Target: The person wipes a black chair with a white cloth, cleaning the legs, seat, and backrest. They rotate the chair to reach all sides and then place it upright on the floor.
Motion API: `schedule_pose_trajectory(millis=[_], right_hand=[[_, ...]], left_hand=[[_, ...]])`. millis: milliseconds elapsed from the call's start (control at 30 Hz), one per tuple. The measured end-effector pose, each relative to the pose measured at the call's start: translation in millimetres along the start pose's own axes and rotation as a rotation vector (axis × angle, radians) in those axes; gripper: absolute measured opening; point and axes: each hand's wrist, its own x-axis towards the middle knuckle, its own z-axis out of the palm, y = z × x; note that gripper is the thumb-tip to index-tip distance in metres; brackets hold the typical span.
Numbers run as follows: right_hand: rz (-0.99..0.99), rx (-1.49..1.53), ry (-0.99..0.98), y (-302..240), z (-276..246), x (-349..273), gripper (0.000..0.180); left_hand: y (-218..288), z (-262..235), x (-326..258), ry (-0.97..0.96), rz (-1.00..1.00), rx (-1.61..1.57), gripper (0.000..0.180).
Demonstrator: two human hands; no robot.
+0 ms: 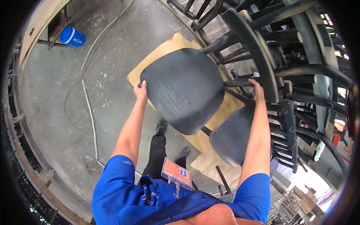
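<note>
Left hand [141, 91] grips the black chair's seat [182, 89]; right hand [258, 90] grasps its back rail [240, 83]. Stacked chairs [300, 75] crowd right; cardboard [168, 47], cable [88, 101], blue bucket [72, 36] lie on the floor [56, 82].

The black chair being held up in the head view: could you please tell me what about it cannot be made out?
- Legs of the black chair: hidden under its seat.
- Left hand fingers: curled beneath the seat edge, out of sight.
- Right hand grip: what it clasps is lost among the stacked chairs.
- Blue bucket: too small to see contents.
- Cardboard sheet: mostly covered by the seat.
</note>
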Motion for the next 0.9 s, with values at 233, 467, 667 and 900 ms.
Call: schedule_pose_trajectory(millis=[233, 467, 667, 900], right_hand=[[-0.518, -0.736, 0.451, 45, -9, -35, 0.059], [-0.435, -0.719, 0.142, 251, -31, -229, 0.020], [0.107, -0.760, -0.615, 295, -17, -287, 0.009], [-0.411, -1.291, -0.941, 247, 91, -169, 0.019]], left_hand=[[-21, -26, -31, -0.058, 0.160, 0.627, 0.046], [-92, -188, -209, -0.561, -0.038, 0.693, 0.029], [-156, -351, -346, -0.243, -0.208, 0.902, 0.029], [-230, -392, -490, 0.607, -0.416, 0.438, 0.025]])
